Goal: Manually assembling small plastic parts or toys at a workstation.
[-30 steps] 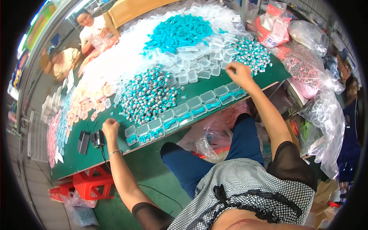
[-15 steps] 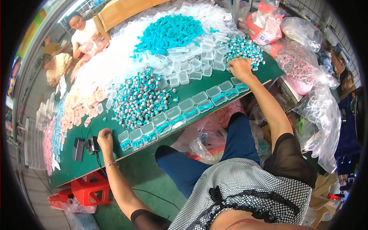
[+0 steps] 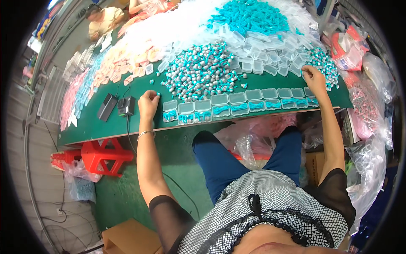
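Left of a row of open clear plastic boxes [image 3: 220, 99], my left hand [image 3: 148, 103] is closed, pinching a small teal-and-grey plug [image 3: 158, 94] at its fingertips. My right hand [image 3: 314, 80] is beside a smaller pile of plugs [image 3: 325, 63], thumb and fingers pinched together; what they hold, if anything, is hidden. Teal cords [image 3: 256, 106] lie in the boxes' near halves; the leftmost few also show grey-and-teal plugs. Between my hands, beyond the row, is a large heap of grey-and-teal plugs [image 3: 198, 72].
Loose clear boxes [image 3: 270, 57] and a mound of teal cords [image 3: 249, 17] cover the far side. Two black devices [image 3: 126, 106] with cables are left of my left hand. A red stool [image 3: 103, 154] is below the table's edge. A co-worker [image 3: 105, 21] is at the far left.
The view has shifted, so the table appears higher and farther right. My left hand remains beside the row's left end, and my right hand by the smaller pile, its fingertips now at the pile's left edge.
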